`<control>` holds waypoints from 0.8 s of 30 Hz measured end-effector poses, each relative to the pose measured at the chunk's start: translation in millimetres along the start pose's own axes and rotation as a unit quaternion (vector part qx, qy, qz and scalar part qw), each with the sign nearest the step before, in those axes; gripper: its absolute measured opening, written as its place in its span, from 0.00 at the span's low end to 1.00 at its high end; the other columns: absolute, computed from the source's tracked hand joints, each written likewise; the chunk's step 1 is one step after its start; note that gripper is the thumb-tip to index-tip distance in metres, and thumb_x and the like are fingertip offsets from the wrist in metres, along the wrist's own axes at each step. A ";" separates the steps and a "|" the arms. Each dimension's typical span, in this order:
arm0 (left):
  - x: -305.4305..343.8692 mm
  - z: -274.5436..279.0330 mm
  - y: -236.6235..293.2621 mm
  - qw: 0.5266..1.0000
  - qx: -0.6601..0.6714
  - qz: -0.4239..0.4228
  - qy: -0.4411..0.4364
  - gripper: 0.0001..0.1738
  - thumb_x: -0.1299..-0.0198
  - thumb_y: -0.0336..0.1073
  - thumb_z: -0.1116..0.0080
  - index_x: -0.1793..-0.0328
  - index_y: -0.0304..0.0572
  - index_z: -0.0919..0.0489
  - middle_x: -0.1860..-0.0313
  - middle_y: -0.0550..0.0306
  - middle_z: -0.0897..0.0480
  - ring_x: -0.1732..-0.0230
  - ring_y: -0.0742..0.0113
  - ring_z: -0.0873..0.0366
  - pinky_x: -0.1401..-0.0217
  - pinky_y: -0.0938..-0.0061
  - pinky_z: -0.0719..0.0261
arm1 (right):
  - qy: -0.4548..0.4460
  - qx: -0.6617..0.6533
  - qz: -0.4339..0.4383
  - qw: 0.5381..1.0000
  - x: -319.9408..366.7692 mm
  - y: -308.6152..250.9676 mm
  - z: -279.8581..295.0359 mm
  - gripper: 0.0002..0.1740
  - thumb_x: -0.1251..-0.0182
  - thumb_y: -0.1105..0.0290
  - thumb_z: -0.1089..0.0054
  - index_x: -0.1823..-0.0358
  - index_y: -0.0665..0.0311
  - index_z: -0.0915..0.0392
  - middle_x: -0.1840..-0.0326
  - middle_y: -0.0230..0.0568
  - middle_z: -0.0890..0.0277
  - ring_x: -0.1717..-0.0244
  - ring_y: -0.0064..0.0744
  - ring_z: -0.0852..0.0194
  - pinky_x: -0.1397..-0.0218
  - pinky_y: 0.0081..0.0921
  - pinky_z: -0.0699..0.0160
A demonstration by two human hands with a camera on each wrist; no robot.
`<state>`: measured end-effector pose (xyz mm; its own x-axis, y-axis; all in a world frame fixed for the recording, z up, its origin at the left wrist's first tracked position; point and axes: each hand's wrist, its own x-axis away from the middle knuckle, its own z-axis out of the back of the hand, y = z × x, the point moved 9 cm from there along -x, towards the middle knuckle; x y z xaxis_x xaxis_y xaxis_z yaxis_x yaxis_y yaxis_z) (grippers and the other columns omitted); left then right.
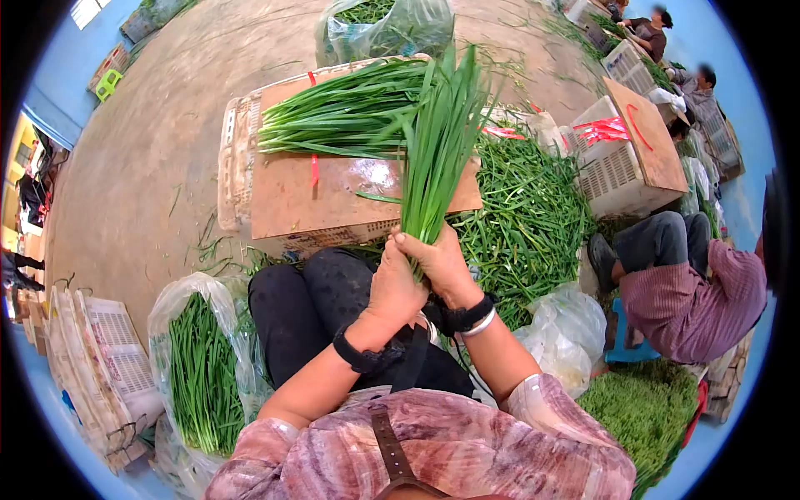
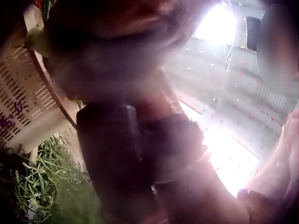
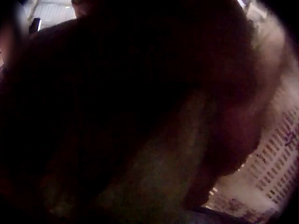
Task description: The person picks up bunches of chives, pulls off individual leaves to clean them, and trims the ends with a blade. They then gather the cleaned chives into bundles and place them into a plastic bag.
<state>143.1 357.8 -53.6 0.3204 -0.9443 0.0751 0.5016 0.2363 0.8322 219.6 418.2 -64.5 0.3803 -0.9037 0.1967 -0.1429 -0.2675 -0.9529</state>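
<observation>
Both hands hold the base of an upright bunch of garlic chives [image 1: 433, 158], its leaves fanning away from the body. My left hand [image 1: 395, 287] wraps the lower stems, and my right hand [image 1: 442, 262] grips from the other side with its thumb across the stems. Beyond them, a larger pile of garlic chives [image 1: 342, 112] lies on a brown board [image 1: 333, 196], which rests on a white plastic crate [image 1: 237, 167]. Red ties [image 1: 314, 171] stick out from under that pile. Dark, blurred hands and wrists fill most of both wrist views.
Loose trimmed leaves [image 1: 525, 217] heap up right of the board. A plastic bag of chives [image 1: 200, 367] stands at the left beside stacked crates [image 1: 100, 358]. Another bag [image 1: 383, 29] sits beyond the board. A seated person [image 1: 692, 292] is close on the right, near a crate with red ties [image 1: 604, 131].
</observation>
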 end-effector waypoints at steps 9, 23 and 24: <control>18.4 -41.0 -39.6 0.797 0.503 0.222 -0.251 0.19 0.42 0.38 0.36 0.52 0.33 0.26 0.60 0.55 0.19 0.61 0.69 0.19 0.58 0.74 0.19 | -0.139 -0.293 -0.156 0.933 5.0 62.2 13.5 0.25 0.38 0.64 0.41 0.46 0.76 0.30 0.51 0.55 0.23 0.53 0.45 0.20 0.46 0.41 0.20; 20.2 -99.2 -57.6 0.701 0.569 0.292 -0.314 0.17 0.46 0.32 0.33 0.51 0.40 0.24 0.63 0.53 0.19 0.67 0.64 0.18 0.64 0.67 0.15 | -0.179 -0.175 -0.126 0.960 0.0 58.3 21.9 0.29 0.45 0.59 0.32 0.48 0.71 0.28 0.56 0.49 0.20 0.55 0.37 0.20 0.50 0.33 0.20; 18.4 -100.0 -60.2 0.729 0.542 0.284 -0.307 0.15 0.48 0.31 0.32 0.55 0.39 0.23 0.67 0.55 0.19 0.69 0.65 0.19 0.65 0.69 0.16 | -0.176 -0.169 -0.128 0.961 1.1 54.0 21.9 0.29 0.45 0.58 0.32 0.48 0.71 0.28 0.56 0.50 0.20 0.54 0.39 0.20 0.49 0.34 0.20</control>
<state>199.2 349.2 -157.2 -0.3574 -0.7672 0.5326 -0.6077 0.6241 0.4912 232.3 410.1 -120.8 0.7189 -0.6413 0.2680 -0.2695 -0.6126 -0.7431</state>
